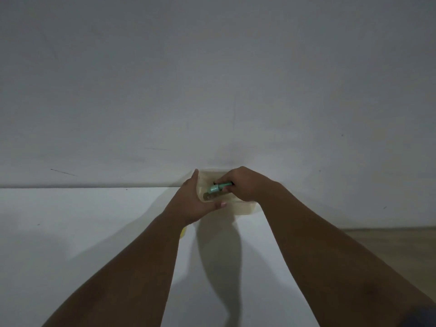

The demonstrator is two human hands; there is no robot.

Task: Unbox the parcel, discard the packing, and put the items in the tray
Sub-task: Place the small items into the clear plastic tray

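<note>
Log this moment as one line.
left grip: holds tray rim | right grip: pinches teal item over tray | stage: placing items

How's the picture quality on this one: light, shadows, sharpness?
Head view: dim, grey light, no glare. Head view: a soft dark shadow falls across the white table. Head view: the teal item in the right hand, over the tray that the left hand holds, is small and soft, its details unreadable.

The wall backs the tray, blocking approach from behind. The left hand clasping its left side and the right hand holding a teal item fill its opening. Open table stretches leftward.
</note>
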